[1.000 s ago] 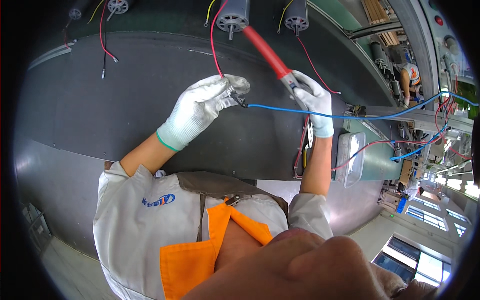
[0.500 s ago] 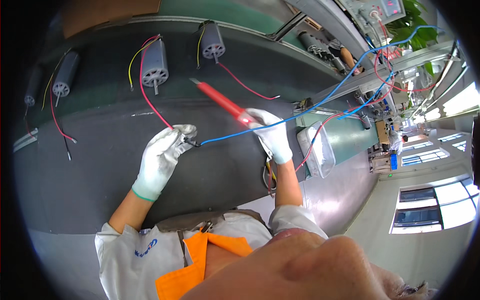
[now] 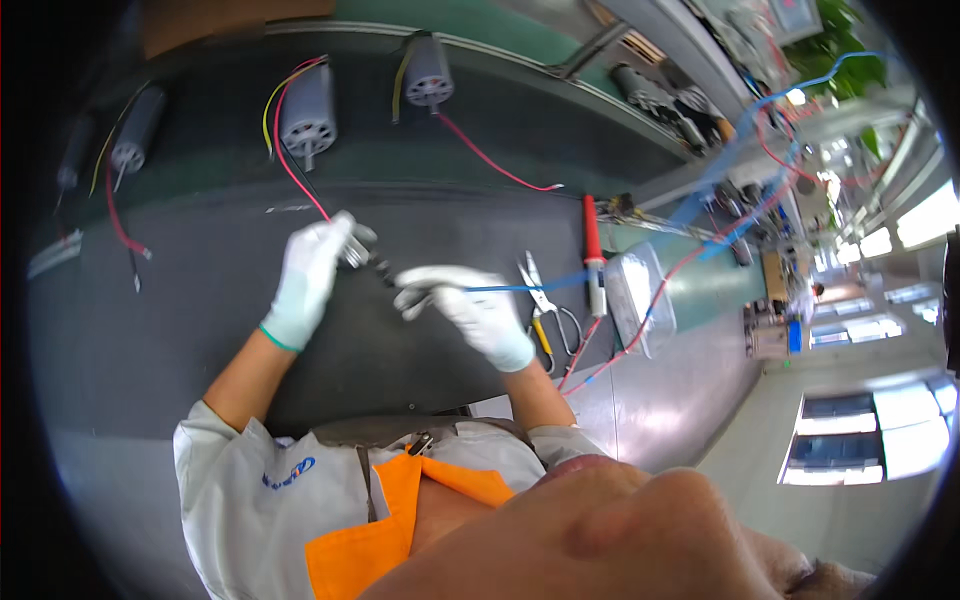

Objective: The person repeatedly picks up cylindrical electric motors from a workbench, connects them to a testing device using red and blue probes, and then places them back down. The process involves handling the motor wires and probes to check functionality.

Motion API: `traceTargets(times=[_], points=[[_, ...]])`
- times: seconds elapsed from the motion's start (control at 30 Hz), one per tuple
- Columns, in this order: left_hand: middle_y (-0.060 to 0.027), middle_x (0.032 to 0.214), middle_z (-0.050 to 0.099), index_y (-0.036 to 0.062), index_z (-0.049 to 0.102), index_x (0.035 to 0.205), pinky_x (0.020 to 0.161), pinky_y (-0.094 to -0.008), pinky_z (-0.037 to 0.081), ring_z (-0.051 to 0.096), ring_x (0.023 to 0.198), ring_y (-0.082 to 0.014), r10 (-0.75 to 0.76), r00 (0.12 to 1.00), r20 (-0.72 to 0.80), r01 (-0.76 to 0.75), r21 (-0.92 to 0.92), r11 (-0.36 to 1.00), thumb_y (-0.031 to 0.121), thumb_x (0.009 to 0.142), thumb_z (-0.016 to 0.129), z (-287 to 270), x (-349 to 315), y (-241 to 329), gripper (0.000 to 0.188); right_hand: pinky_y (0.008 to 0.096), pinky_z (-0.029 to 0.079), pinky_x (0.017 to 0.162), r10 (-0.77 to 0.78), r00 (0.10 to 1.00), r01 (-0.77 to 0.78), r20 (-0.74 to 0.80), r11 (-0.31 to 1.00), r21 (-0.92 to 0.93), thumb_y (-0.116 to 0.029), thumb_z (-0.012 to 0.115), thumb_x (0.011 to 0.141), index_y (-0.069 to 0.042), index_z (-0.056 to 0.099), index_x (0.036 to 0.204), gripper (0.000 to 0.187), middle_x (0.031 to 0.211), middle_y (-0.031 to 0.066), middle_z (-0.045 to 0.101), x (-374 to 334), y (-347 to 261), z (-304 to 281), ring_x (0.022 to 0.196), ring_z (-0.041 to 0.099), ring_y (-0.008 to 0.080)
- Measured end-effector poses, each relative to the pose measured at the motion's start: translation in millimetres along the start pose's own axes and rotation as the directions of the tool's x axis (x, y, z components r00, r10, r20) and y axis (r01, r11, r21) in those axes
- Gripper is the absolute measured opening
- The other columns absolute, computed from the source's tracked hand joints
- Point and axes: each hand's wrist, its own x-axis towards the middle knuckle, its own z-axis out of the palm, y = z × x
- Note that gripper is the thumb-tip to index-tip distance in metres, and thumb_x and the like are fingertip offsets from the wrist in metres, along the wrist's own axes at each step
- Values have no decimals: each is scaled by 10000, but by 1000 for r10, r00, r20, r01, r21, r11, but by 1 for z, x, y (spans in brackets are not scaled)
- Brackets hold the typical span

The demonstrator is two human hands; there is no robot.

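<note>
Head view: left hand [image 3: 308, 275] and right hand [image 3: 470, 310] on blue wire [image 3: 520, 288].

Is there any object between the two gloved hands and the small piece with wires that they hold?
Nothing visible. The left hand grips the small grey piece with the red wire, and the right hand pinches the blue wire beside it. The scissors and the red soldering iron lie apart, to the right.

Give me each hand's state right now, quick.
Left hand: closed, grip on a small metal part with a red wire.
Right hand: closed, pinching the blue wire.
</note>
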Motion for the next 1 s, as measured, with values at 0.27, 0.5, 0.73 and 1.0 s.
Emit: traceTargets(times=[0.27,0.5,0.73,1.0], points=[[-173,1368,615,53,573,1397,1075,-439,458,582,1266,-355,777,571,-265,175,964,201,113,854,761,-136,-25,4,577,309,566,804,218,842,-494,-493,677,-545,-213,664,983,26,659,1304,400,944,165,765,46,-4,-54,815,735,175],[-205,1457,536,37,478,1481,1134,-458,412,495,1365,-388,620,775,-123,-386,684,619,265,905,699,-27,57,10,658,466,560,768,-353,915,-224,-195,-43,-974,-324,707,905,-110,358,1563,775,922,188,712,236,22,-88,842,714,360],[-260,1509,460,25,388,1545,1136,-453,411,490,1370,-402,292,812,-505,-87,390,917,444,886,719,24,222,-25,849,485,551,927,-93,934,-348,-344,-25,-937,-238,632,934,-300,196,1643,834,1135,258,720,301,66,-117,1030,725,400],[-174,1356,643,14,553,1425,1020,-365,500,645,1205,-259,313,909,-276,-259,214,942,258,1011,597,-6,151,-39,482,409,552,513,303,829,-211,-470,948,240,-45,605,980,-262,387,1451,563,932,98,632,259,84,-230,663,628,209]])
